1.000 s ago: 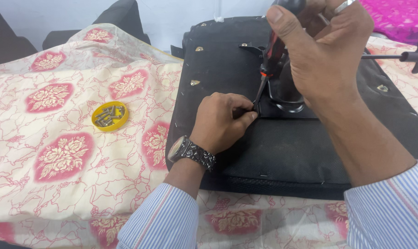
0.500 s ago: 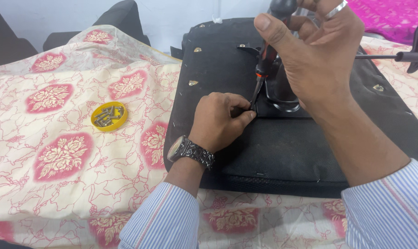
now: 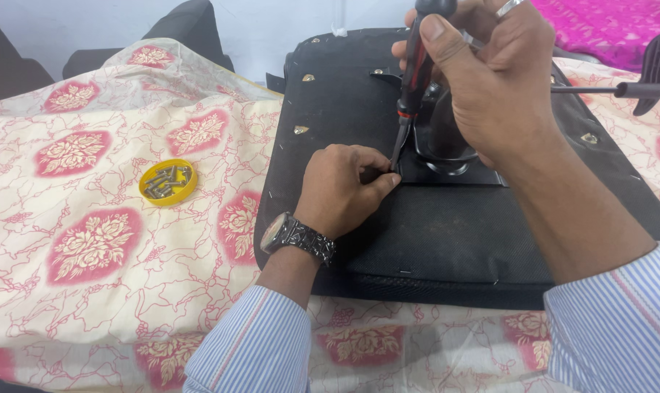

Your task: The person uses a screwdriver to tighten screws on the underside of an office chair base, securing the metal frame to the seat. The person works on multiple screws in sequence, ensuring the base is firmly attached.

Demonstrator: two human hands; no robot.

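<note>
My right hand (image 3: 490, 80) grips the screwdriver (image 3: 416, 69) upright, my left hand (image 3: 341, 191) pinches the screw at its tip on the black seat base (image 3: 432, 240), not yet driven; more screws wait in the yellow lid (image 3: 168, 182).

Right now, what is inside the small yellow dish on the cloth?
The yellow dish holds a small pile of metal screws, lying loose. Whatever lies beneath them is covered, so their number stays unclear.

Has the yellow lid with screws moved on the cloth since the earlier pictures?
No. The yellow lid lies between the same red flower patches of the cloth, left of the black seat base.
</note>
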